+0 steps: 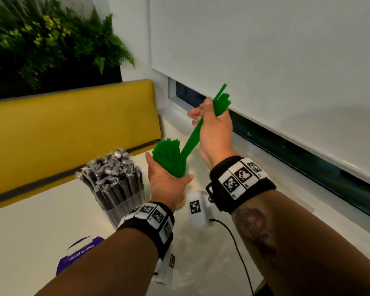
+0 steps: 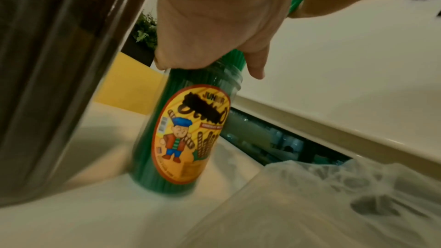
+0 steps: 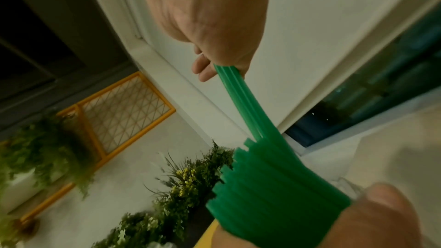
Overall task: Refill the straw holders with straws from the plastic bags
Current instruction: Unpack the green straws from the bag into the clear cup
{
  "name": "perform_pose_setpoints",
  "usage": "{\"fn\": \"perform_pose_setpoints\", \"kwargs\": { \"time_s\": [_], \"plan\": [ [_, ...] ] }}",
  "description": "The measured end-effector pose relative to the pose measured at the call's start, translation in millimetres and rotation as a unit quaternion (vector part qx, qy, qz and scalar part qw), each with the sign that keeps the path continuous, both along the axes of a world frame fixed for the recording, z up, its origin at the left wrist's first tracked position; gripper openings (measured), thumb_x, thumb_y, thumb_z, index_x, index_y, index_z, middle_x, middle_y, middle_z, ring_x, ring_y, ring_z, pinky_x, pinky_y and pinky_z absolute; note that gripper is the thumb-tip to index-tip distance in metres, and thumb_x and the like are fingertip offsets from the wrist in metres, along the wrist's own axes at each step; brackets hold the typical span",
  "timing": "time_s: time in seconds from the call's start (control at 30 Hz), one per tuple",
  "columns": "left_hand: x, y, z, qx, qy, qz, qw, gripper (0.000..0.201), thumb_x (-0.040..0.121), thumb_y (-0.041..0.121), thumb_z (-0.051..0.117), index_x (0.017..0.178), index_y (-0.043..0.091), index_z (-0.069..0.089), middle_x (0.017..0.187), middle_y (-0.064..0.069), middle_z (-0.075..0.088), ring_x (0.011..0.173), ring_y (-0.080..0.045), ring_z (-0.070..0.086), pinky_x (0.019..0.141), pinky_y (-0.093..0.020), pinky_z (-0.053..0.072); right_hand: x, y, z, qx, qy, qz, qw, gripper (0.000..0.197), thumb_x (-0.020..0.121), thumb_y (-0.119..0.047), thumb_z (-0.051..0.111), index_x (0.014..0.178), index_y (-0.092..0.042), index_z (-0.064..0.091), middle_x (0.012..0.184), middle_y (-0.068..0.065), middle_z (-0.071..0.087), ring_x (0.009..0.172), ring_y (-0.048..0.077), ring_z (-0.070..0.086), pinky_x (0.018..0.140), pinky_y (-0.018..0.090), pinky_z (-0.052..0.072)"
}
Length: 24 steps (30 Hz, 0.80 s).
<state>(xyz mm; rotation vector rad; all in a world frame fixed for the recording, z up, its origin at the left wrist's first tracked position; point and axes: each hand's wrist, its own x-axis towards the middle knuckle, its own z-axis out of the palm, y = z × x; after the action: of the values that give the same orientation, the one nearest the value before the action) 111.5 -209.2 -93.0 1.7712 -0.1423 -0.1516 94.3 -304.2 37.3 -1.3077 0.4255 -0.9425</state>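
Fingers of the right hand [image 1: 215, 127] curled round a small bunch of green straws [image 1: 203, 124], held slantwise above the table, lower ends aimed down into the crowd already standing in the jar. Left hand [image 1: 167, 182] wrapped round the neck of that straw holder [image 2: 188, 135], thumb on the near side, fingers bracing the fanned tops of the packed green straws [image 1: 169, 157]. Best done, by the look of it, by keeping the left grip firm so the jar stays upright, spreading the standing tops a little to open a gap, then feeding the bunch in nearly vertical rather than at the present slant; pushing at an angle likely to bend the thin plastic or snag on neighbouring ends. Worth squaring the lower tips first, since the upper ends sit uneven in the fist. Holder itself: a clear reused snack jar with a yellow cartoon label, standing on the white table [image 1: 41, 210], packed with green from base to mouth as seen from the left wrist, so probably close to full and little room left. Just beside it on the left, a second clear holder [image 1: 124, 201] crammed with dark straws in crinkled wrappers [image 1: 111, 167], apparently already topped up. Clear plastic bag [image 2: 334, 195] lying crumpled on the table near the window side of the jar; contents not discernible. Purple-and-white packet [image 1: 79, 253] at the near table edge, partly behind the left forearm.
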Motion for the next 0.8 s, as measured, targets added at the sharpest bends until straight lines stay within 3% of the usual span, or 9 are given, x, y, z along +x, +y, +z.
{"fn": "perform_pose_setpoints", "kwargs": {
  "time_s": [0.13,0.23,0.33,0.47,0.57,0.63,0.7,0.73,0.8],
  "plan": [
    [7,3,-9,-0.006,-0.012,0.030,0.999,0.123,0.060,0.020,0.090,0.150,0.036,0.007,0.143,-0.003,0.045,0.133,-0.022,0.045,0.111,-0.043,0.039,3,-6,1,0.109,-0.016,0.003,0.994,0.019,0.103,-0.030,0.045,0.098,-0.015,0.054,0.069,0.000,0.066,0.084,0.020,0.071,0.094,0.043,0.052],
    [4,0,-13,-0.016,-0.036,0.008,0.999,0.122,0.059,0.023,0.088,0.151,0.036,0.008,0.139,-0.001,0.047,0.128,-0.020,0.048,0.108,-0.045,0.043,4,-9,-19,0.111,0.016,-0.024,0.993,0.017,0.103,-0.028,0.046,0.094,-0.016,0.054,0.064,0.000,0.062,0.077,0.020,0.065,0.091,0.042,0.051],
    [3,-6,-17,-0.021,-0.053,0.013,0.998,0.118,0.060,0.020,0.087,0.152,0.029,0.013,0.137,0.000,0.047,0.125,-0.016,0.049,0.109,-0.040,0.043,5,-6,-50,0.072,0.072,-0.029,0.994,0.028,0.100,-0.036,0.048,0.087,-0.014,0.058,0.071,0.001,0.071,0.081,0.020,0.066,0.096,0.045,0.050],
    [8,-7,-22,-0.016,-0.065,0.007,0.998,0.122,0.048,0.032,0.087,0.148,0.035,0.017,0.132,0.003,0.052,0.121,-0.018,0.055,0.101,-0.043,0.051,0,12,-82,-0.077,0.197,0.057,0.976,0.027,0.099,-0.037,0.052,0.108,-0.014,0.059,0.113,0.005,0.064,0.101,0.018,0.062,0.099,0.044,0.048],
    [8,-2,-22,0.013,-0.072,-0.002,0.997,0.123,0.050,0.038,0.085,0.149,0.034,0.013,0.136,0.002,0.050,0.125,-0.020,0.052,0.103,-0.045,0.049,-10,13,-77,-0.177,0.251,0.106,0.946,0.057,0.092,-0.048,0.059,0.136,-0.016,0.040,0.139,0.001,0.036,0.126,0.017,0.045,0.111,0.041,0.039],
    [7,1,-25,0.034,-0.079,-0.007,0.996,0.120,0.054,0.037,0.082,0.150,0.035,0.010,0.140,0.000,0.046,0.130,-0.022,0.046,0.107,-0.048,0.044,-18,7,-55,-0.221,0.206,0.083,0.950,0.075,0.088,-0.050,0.061,0.148,-0.023,0.025,0.152,-0.001,0.025,0.139,0.014,0.030,0.114,0.035,0.028],
    [7,1,-27,0.036,-0.089,-0.006,0.995,0.119,0.055,0.035,0.081,0.151,0.034,0.012,0.141,-0.001,0.045,0.132,-0.023,0.044,0.109,-0.048,0.042,-22,2,-26,-0.318,0.107,0.011,0.942,0.073,0.096,-0.041,0.054,0.154,-0.021,0.015,0.160,0.002,0.018,0.146,0.014,0.018,0.118,0.033,0.020],
    [8,0,-27,0.038,-0.095,-0.002,0.995,0.118,0.054,0.035,0.081,0.151,0.033,0.014,0.140,-0.001,0.046,0.132,-0.023,0.044,0.109,-0.048,0.042,-20,2,-14,-0.383,0.072,-0.018,0.921,0.068,0.099,-0.037,0.048,0.155,-0.018,0.014,0.161,0.004,0.017,0.148,0.016,0.015,0.120,0.034,0.017],
    [9,-2,-29,0.041,-0.101,0.005,0.994,0.116,0.053,0.036,0.081,0.150,0.031,0.017,0.137,0.000,0.048,0.130,-0.023,0.047,0.107,-0.048,0.045,-13,4,-8,-0.500,0.092,-0.020,0.861,0.061,0.104,-0.037,0.035,0.156,-0.017,0.012,0.164,0.004,0.013,0.151,0.020,0.006,0.123,0.039,0.010]
  ]
}}
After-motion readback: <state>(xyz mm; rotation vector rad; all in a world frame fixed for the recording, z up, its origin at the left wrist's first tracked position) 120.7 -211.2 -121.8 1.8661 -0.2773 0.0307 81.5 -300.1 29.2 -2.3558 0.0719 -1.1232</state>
